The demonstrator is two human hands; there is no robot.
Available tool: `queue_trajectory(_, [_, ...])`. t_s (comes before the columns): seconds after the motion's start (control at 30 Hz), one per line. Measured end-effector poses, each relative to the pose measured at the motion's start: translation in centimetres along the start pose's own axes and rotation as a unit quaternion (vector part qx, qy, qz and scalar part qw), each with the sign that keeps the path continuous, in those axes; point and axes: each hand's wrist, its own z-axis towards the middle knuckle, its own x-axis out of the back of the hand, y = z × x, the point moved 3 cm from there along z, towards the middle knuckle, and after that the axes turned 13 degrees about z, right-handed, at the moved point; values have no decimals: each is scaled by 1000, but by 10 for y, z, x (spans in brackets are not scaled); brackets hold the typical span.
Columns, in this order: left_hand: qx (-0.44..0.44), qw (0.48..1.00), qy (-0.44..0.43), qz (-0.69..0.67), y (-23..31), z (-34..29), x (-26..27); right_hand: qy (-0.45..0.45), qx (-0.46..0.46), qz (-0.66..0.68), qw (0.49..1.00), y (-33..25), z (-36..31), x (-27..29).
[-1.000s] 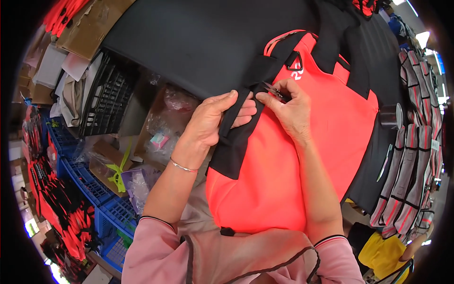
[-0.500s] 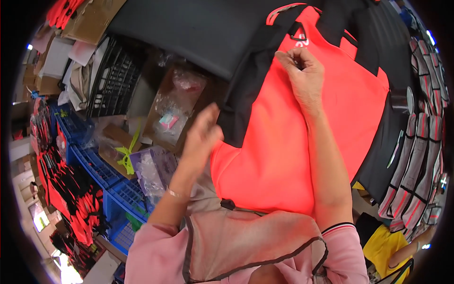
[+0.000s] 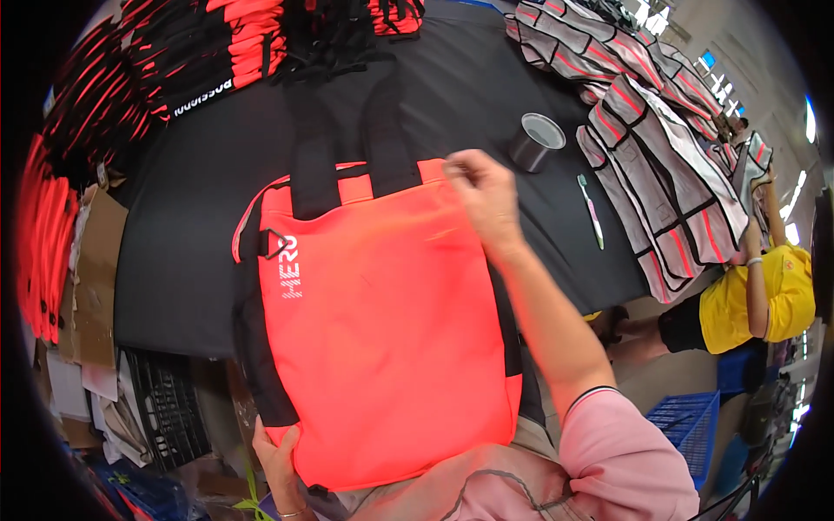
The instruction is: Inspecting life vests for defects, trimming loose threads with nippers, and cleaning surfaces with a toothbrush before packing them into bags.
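Note:
A bright coral-red backpack [image 3: 391,347] with black sides lies front up, its lower end against my apron and its black shoulder straps [image 3: 314,165] stretched away over the table. White lettering and a small black loop mark its upper left. My left hand [image 3: 278,464] holds the lower left corner, thumb on the front panel, the other fingers partly hidden. At the upper right corner is my right hand [image 3: 488,200], its fingers curled into a pinch. Whatever may be between those fingertips is too small to make out.
On the black table [image 3: 182,252] stand a grey metal can [image 3: 537,143] and a toothbrush [image 3: 591,213]. Stacked red-black bags [image 3: 200,52] lie at the far left, grey bags [image 3: 660,191] at the right. A person in yellow [image 3: 764,295] works beyond them; a blue crate [image 3: 686,434] sits below.
The view has swung toward the table. My left hand, free in the air before, now grips the backpack's lower corner. My right hand has moved from near the lettering to the upper right corner.

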Motion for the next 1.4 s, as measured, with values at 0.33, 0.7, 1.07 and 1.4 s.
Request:
queue_trajectory(0.33, [-190, 963, 121, 149, 99, 58, 1, 55, -47, -344, 936, 104, -5, 153])
queue_trajectory(0.7, [-476, 743, -118, 455, 165, 207, -238, 45, -33, -344, 937, 117, -7, 141])
queue_trajectory(1.07, [-577, 709, -9, 405, 140, 158, -273, 76, 82, -251, 961, 96, 35, 104])
queue_trajectory(1.4, [-252, 967, 14, 5, 110, 206, -264, -32, -164, -86, 982, 116, 125, -66])
